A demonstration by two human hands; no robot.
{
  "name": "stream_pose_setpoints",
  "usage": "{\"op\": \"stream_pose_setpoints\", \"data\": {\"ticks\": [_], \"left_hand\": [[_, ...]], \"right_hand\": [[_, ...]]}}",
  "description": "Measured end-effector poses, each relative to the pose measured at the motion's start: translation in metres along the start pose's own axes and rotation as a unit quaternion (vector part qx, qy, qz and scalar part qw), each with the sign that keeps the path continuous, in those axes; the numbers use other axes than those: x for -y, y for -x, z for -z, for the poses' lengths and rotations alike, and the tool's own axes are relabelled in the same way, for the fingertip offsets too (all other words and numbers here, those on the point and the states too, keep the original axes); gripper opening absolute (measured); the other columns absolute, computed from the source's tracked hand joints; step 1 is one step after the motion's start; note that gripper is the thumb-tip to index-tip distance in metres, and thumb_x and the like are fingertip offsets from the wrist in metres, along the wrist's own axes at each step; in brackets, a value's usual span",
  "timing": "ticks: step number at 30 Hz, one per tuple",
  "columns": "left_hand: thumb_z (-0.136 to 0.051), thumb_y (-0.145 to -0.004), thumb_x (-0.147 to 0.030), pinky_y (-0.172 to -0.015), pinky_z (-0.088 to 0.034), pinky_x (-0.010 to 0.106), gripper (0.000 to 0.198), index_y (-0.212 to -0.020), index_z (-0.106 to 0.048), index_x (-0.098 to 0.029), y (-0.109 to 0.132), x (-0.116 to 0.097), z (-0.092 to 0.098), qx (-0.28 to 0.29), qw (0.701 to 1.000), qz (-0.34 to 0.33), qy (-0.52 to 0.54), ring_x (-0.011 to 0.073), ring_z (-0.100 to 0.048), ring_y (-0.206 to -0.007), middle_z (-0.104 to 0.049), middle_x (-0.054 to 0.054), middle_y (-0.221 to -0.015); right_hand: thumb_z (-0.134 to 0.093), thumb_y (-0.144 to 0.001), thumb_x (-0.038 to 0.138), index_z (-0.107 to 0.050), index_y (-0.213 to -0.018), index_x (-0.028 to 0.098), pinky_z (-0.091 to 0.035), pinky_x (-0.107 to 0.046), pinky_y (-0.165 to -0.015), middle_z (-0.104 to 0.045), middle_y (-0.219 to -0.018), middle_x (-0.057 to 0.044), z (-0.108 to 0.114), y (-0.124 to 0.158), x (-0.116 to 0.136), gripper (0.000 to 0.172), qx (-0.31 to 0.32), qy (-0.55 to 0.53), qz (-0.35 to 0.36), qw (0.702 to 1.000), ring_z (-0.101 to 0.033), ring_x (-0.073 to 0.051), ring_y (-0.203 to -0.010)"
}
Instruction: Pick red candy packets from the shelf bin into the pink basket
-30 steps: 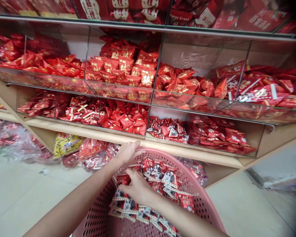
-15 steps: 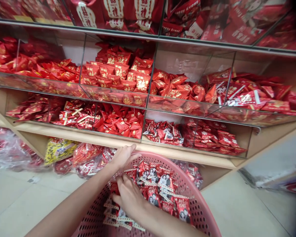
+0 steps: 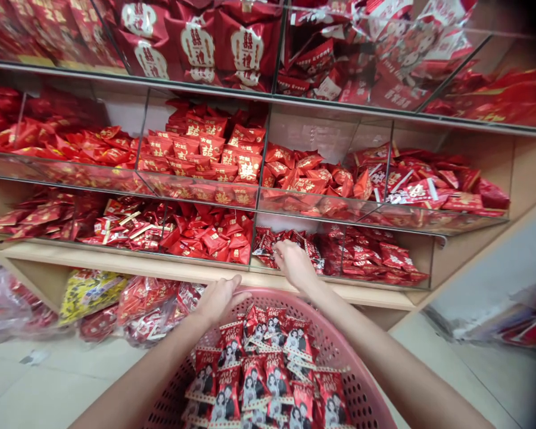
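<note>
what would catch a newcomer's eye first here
A wall of red sweet packets fills the clear shelf bins across the upper half. Below, at the bottom centre, a pink perforated basket holds red packets with printed figures. The left hand grips its far rim, and the right hand reaches into a lower bin.

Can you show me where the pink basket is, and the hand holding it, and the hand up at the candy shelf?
pink basket [image 3: 339,333]: head view, on its far rim.
left hand [image 3: 218,298]: head view, middle of hand.
right hand [image 3: 295,262]: head view, back of hand.

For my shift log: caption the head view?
Left hand grips pink basket rim; right hand reaches into shelf bin of red packets.
</note>
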State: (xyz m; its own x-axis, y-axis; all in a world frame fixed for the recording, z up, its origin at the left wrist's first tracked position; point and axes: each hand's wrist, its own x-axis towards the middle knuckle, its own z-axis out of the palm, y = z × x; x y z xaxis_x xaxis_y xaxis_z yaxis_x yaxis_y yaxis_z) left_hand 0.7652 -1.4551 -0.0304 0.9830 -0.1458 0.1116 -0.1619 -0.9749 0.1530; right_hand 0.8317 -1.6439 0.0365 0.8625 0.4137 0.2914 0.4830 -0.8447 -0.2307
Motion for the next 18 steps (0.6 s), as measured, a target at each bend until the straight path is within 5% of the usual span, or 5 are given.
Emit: {"op": "stream_pose_setpoints", "data": {"ticks": [5,10,18], "left_hand": [[-0.039,-0.088,-0.052,-0.059,-0.041,0.028,0.033,-0.092,-0.051,-0.021,0.001,0.0,0.001,-0.002,1.0,0.002,-0.001,0.026,-0.068,-0.076,-0.068,0.007,-0.075],[-0.038,-0.089,-0.051,-0.06,-0.042,0.028,0.033,-0.092,-0.051,-0.021,0.003,0.001,0.001,-0.001,1.0,0.0,0.001,0.0269,-0.068,-0.076,-0.069,0.008,-0.076],[-0.04,-0.089,-0.05,-0.06,-0.042,0.029,0.032,-0.092,-0.051,-0.021,0.003,-0.001,0.004,0.0,1.0,0.001,0.001,0.0278,-0.067,-0.076,-0.069,0.008,-0.077]], "right_hand": [[-0.058,-0.078,0.018,-0.067,-0.087,0.02,-0.039,-0.023,-0.067,-0.068,-0.087,-0.005,-0.024,-0.045,-0.018,0.012,0.04,-0.006,-0.01,0.999,-0.062,-0.016,-0.082],[-0.056,-0.075,0.012,-0.068,-0.07,0.018,-0.038,-0.025,-0.064,-0.07,-0.082,-0.01,-0.042,-0.054,-0.015,0.014,0.05,0.0,-0.005,0.999,-0.064,-0.02,-0.081],[-0.049,-0.078,0.013,-0.065,-0.075,0.016,-0.038,-0.024,-0.065,-0.069,-0.077,-0.008,-0.029,-0.054,-0.022,0.016,0.003,-0.07,0.013,0.997,-0.064,-0.018,-0.076]]}}
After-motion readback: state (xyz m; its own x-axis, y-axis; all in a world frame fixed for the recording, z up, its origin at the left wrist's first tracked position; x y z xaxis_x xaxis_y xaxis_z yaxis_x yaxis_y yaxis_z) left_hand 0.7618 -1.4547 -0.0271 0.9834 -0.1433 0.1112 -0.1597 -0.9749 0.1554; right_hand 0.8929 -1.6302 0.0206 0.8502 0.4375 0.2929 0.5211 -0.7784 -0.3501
